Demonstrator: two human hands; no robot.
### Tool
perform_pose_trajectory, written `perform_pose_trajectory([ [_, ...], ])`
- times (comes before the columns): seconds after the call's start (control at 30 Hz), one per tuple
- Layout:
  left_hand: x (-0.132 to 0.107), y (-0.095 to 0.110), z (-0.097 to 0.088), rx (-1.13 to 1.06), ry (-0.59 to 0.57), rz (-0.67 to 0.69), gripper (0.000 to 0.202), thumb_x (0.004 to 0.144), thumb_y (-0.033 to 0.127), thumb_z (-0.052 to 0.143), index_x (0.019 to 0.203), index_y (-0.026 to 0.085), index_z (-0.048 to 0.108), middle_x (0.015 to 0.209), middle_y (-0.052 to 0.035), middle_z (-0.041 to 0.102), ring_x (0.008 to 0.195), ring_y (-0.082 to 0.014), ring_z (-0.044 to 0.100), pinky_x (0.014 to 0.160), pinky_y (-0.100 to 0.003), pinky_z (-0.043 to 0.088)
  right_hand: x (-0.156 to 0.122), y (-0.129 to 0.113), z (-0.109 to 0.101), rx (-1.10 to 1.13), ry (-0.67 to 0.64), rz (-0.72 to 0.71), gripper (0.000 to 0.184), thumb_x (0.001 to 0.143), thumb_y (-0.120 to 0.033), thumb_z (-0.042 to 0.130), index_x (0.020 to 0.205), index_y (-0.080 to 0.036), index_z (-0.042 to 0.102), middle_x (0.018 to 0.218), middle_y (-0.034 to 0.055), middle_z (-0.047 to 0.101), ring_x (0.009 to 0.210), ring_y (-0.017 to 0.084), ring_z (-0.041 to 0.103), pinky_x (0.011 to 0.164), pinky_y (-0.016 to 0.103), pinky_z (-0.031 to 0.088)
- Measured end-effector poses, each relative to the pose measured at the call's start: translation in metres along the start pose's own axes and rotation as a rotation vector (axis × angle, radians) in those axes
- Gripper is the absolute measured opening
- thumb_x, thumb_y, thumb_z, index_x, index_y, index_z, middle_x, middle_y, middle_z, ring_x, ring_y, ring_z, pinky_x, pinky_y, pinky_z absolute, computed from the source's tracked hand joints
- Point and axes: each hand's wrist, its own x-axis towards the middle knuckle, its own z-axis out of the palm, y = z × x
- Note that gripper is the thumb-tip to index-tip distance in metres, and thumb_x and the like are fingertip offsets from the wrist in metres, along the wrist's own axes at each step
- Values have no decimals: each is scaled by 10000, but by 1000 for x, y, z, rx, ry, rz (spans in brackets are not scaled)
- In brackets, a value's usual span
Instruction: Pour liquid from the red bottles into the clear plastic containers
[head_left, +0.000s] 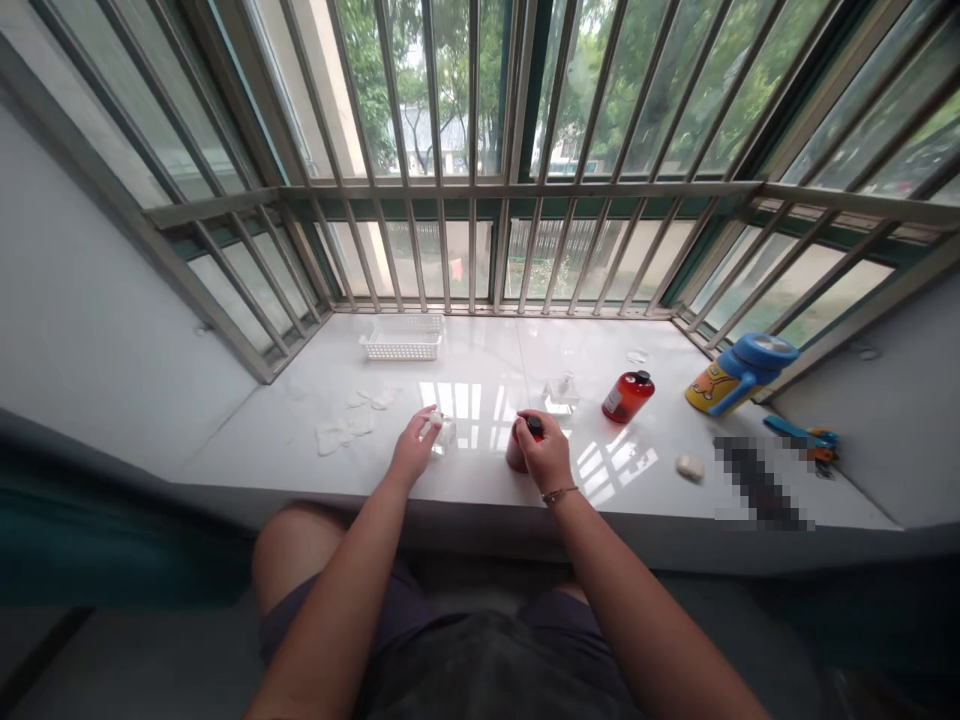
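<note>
My left hand (415,442) is closed around the top of a small clear bottle (444,436), which stands near the ledge's front edge. My right hand (549,450) wraps round a reddish-brown bottle (516,455) with a black cap, fingers and thumb near its upper part. To the right, a second red bottle (628,397) with a black cap and a pale label stands apart from both hands. Behind my right hand sits a small clear container (561,395), its exact kind too faint to make out.
A white perforated basket (403,345) stands at the back left of the white ledge (480,360). Crumpled clear pieces (343,433) lie at left. On the right are a blue-and-yellow jug (739,375), a pale stone-like lump (690,467) and a blue strap (795,432). Metal bars border the back.
</note>
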Motion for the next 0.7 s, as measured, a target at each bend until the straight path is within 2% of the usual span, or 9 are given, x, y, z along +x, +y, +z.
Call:
perform_pose_trajectory([
  [0.17,0,-1,1,-23,-1,22,496,995,659,591,1241,256,742,1581,-98,603,1449,-308,576,1272,-495,392,-2,3,7,9,44,2,349,970,-520,623,1071,-220,768,1052,77,774,996,252,715,953,422,565],
  [0.37,2,-10,-1,-36,-58,51,576,1007,686,559,1318,229,719,1613,-153,549,1513,-320,514,1301,-516,346,-2,5,16,21,61,-8,367,973,-528,632,1092,-209,768,1050,81,768,991,258,715,951,428,560],
  [0.5,3,-14,-4,-48,-91,63,638,997,713,561,1379,220,698,1623,-175,531,1533,-324,497,1291,-511,375,3,9,23,36,43,-29,366,975,-545,640,1081,-219,769,1060,78,769,990,264,719,921,424,564],
  [0.7,2,-12,-11,-50,-160,35,570,1032,651,553,1409,247,694,1653,-146,506,1536,-311,495,1310,-477,359,7,13,31,68,21,-41,317,995,-524,644,1093,-245,757,1097,76,762,1036,272,713,943,437,560],
])
